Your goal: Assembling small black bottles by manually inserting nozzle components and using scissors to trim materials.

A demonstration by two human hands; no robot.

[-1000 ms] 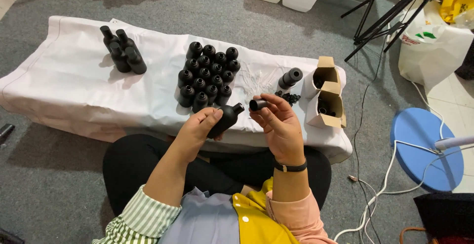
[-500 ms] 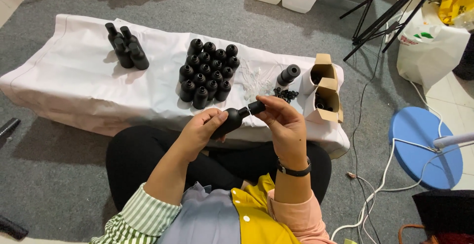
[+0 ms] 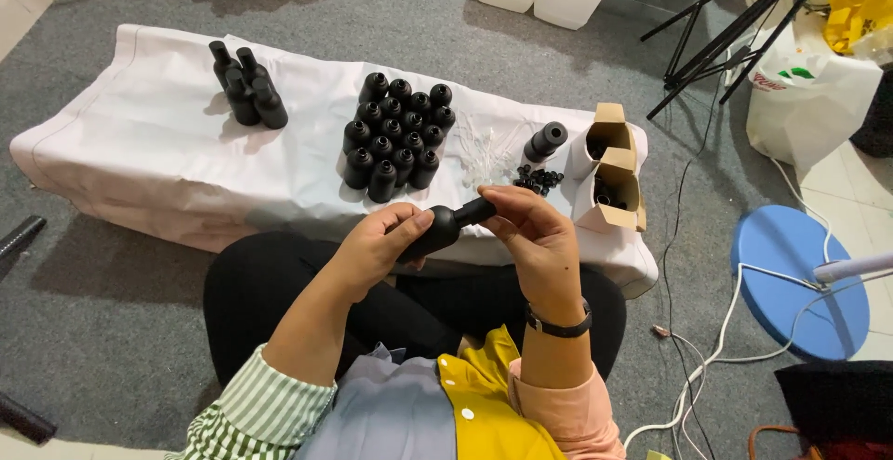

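Two hands — left hand point(image 3: 377, 246), right hand point(image 3: 530, 237) — pinch one black bottle point(image 3: 446, 227) near two tan cardboard boxes point(image 3: 609, 167).

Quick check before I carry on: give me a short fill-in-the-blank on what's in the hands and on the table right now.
1. The left hand and right hand hold one ____ bottle between them.
2. The right hand grips the bottle at its ____ end.
3. The big cluster of bottles stands on a ____ cloth.
4. Two open cardboard boxes stand to the cluster's ____.

Missing words: black; cap; white; right
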